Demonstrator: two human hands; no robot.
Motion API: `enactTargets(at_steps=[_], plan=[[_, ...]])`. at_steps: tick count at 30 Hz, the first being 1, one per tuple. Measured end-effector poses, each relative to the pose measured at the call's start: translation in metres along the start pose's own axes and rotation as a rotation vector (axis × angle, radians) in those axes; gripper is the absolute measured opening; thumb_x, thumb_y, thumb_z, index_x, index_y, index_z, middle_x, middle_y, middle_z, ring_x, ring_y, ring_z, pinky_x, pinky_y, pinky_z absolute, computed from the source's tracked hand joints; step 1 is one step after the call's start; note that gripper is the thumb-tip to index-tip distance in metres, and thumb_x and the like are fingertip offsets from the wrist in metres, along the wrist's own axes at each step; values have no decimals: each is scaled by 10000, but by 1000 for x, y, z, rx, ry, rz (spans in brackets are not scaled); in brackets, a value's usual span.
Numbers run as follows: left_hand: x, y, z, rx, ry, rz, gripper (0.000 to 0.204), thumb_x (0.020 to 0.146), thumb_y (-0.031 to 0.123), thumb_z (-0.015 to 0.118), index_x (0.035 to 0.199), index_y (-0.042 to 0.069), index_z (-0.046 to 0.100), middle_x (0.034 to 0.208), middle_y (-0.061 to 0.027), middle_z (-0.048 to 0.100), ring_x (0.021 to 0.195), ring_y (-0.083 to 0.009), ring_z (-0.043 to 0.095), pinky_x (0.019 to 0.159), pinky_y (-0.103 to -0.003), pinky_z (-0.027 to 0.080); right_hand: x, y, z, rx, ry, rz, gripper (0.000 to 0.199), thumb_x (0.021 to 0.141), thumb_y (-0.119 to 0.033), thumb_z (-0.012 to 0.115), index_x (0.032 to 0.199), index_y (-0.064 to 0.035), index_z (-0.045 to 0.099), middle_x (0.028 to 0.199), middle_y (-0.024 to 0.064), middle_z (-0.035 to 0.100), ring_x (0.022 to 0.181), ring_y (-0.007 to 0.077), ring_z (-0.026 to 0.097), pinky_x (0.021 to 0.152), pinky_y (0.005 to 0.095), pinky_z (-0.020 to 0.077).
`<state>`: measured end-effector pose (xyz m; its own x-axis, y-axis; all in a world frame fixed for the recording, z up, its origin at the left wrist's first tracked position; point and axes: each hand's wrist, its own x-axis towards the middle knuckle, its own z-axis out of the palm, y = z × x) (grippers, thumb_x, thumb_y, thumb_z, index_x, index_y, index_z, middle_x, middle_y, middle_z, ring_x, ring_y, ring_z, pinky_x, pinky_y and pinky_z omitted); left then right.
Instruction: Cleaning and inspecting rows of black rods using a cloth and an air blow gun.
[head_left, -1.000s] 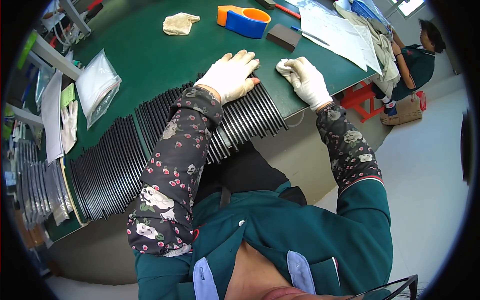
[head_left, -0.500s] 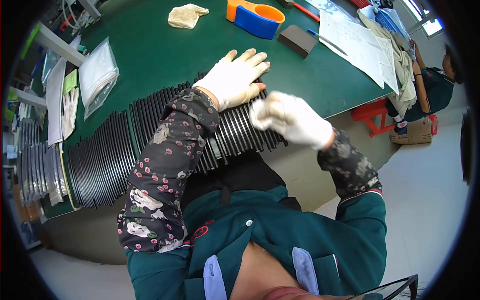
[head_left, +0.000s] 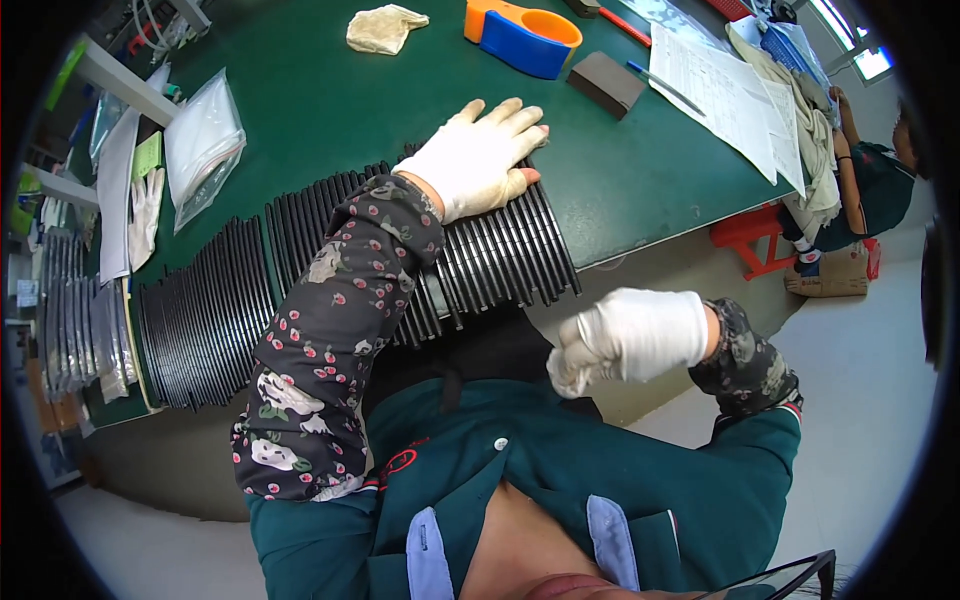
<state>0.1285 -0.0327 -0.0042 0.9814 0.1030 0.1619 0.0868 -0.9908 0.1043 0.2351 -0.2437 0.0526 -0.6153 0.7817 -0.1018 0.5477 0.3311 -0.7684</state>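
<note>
My left hand (head_left: 478, 158), in a cream glove, lies flat with fingers spread on the right end of a long row of thin black strips (head_left: 340, 280) lined up along the green table's (head_left: 330, 100) front edge. My right hand (head_left: 625, 338), in a white glove, is off the table, drawn back near my chest over my green jacket. Its fingers are curled and pinched together; whether they hold anything small is unclear.
An orange and blue tape dispenser (head_left: 525, 38), a crumpled cloth (head_left: 385, 28), a dark block (head_left: 607, 84) and paper sheets (head_left: 725, 90) lie at the back. Clear plastic bags (head_left: 200, 140) and a spare glove (head_left: 146, 210) lie left. Another person (head_left: 875, 180) sits beside a red stool (head_left: 750, 235) at right.
My right hand has left the table's right part and come back over the edge to my chest. My left hand has stayed pressed on the strips.
</note>
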Motion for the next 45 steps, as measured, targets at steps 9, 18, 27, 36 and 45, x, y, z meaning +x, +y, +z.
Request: enactTargets(at_steps=[9,18,27,36,45], plan=[[-2,-6,5,19,52,27,526,904,305,527,1355,48,445,1459,-133,387,1372,-282,335,1110,-471,284,55,21,-1,-296,312,-67,210,734,13,604,905,-103,568,912,75,581,825,286,610,711,354,516],[4,-6,12,78,112,76,501,918,343,508,1339,74,468,1424,-109,424,1352,-258,356,1103,-469,287,62,41,-6,-331,479,-40,109,824,-86,609,928,-116,598,894,68,598,785,279,619,664,366,506],[0,-7,-9,51,192,4,573,932,347,511,1428,104,359,1519,-135,269,1423,-291,228,1135,-517,216,32,-4,-32,-22,274,-96,138,792,-74,661,917,-106,612,843,57,570,785,278,606,682,362,507],[-37,-34,-3,123,-21,-106,588,923,326,520,1450,151,328,1491,-102,337,1409,-288,261,1123,-503,255,99,35,-2,-272,307,-200,160,779,-38,589,917,-120,583,889,39,601,827,253,627,701,325,521],[-38,-40,-2,275,14,-31,519,949,363,464,1413,139,399,1459,-90,388,1375,-290,318,1114,-515,259,110,31,-12,-275,394,-265,135,788,-48,576,898,-122,607,855,50,605,797,249,628,684,339,513]])
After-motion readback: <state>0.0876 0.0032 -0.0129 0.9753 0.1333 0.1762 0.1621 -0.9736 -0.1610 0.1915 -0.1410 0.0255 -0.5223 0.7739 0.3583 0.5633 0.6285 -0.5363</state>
